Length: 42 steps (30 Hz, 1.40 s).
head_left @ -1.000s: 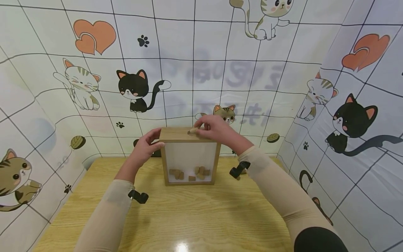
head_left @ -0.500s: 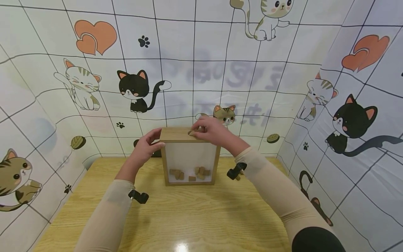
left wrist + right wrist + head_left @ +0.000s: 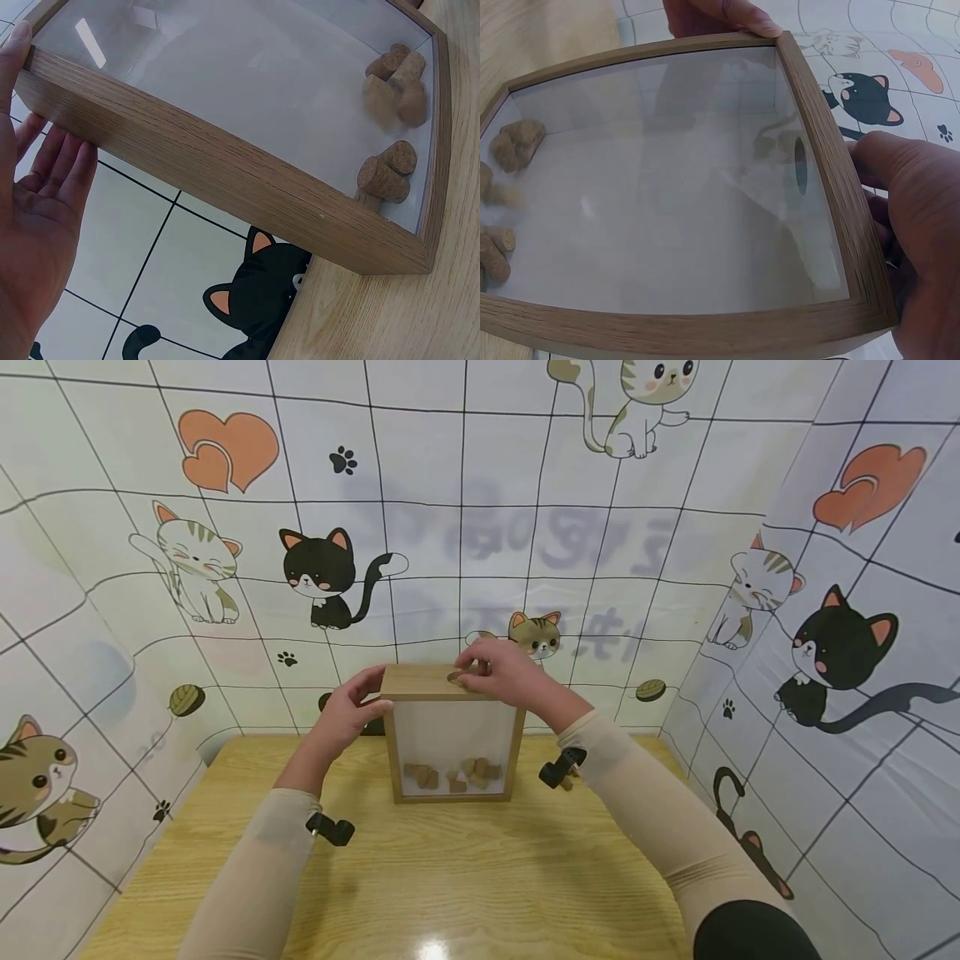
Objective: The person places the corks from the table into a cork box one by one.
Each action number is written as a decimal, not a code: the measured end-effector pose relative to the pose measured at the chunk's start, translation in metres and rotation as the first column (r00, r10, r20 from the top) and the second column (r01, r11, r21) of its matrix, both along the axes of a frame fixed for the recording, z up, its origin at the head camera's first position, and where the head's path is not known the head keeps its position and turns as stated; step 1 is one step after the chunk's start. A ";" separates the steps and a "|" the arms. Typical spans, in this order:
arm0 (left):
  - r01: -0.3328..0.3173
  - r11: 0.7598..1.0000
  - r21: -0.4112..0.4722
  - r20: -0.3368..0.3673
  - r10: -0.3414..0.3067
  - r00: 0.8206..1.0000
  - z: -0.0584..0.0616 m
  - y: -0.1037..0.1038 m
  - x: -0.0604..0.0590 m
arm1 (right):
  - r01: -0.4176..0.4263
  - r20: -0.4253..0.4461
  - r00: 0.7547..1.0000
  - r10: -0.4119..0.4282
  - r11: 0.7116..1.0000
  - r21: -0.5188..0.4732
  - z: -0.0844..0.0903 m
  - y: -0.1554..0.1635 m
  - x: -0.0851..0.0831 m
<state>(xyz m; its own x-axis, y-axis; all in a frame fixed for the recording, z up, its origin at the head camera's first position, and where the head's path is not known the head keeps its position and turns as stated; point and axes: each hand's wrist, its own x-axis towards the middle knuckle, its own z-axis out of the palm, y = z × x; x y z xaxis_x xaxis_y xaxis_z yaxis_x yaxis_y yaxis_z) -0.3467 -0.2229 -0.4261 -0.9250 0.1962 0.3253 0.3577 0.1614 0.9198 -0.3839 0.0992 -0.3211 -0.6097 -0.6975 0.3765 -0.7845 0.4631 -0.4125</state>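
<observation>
The wooden box (image 3: 450,731) stands upright near the surface's (image 3: 450,877) far edge. The left hand (image 3: 347,714) steadies its side with straight fingers; the right hand (image 3: 504,672) rests curled at the top hole, apparently holding nothing. A nudge could tip the box, spilling corks (image 3: 453,774).

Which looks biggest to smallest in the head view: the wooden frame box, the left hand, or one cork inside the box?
1. Wooden frame box.
2. Left hand, clearly smaller than the box it steadies.
3. One cork, by far the smallest.
</observation>
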 end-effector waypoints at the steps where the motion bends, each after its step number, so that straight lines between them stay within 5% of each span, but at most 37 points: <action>1: 0.000 1.000 0.000 -0.002 0.000 1.000 0.000 0.000 0.000 | -0.003 0.001 1.000 0.003 1.000 -0.007 0.000 0.001 0.001; 16: 0.002 1.000 0.010 -0.017 -0.002 1.000 0.000 0.000 0.002 | 0.005 -0.120 0.993 -0.019 0.993 -0.116 -0.002 0.032 0.010; 23: -0.002 1.000 -0.006 -0.030 0.001 1.000 -0.001 -0.002 0.000 | 0.072 -0.157 0.982 -0.108 0.973 -0.219 -0.016 0.064 0.023; 30: 0.003 1.000 0.000 -0.007 -0.003 1.000 0.000 -0.001 0.000 | 0.188 -0.073 0.973 -0.219 0.937 -0.296 -0.040 0.105 0.032; 42: -0.001 1.000 -0.013 0.015 0.002 1.000 -0.001 -0.001 -0.004 | 0.375 0.114 0.927 -0.357 0.892 -0.253 -0.090 0.156 0.043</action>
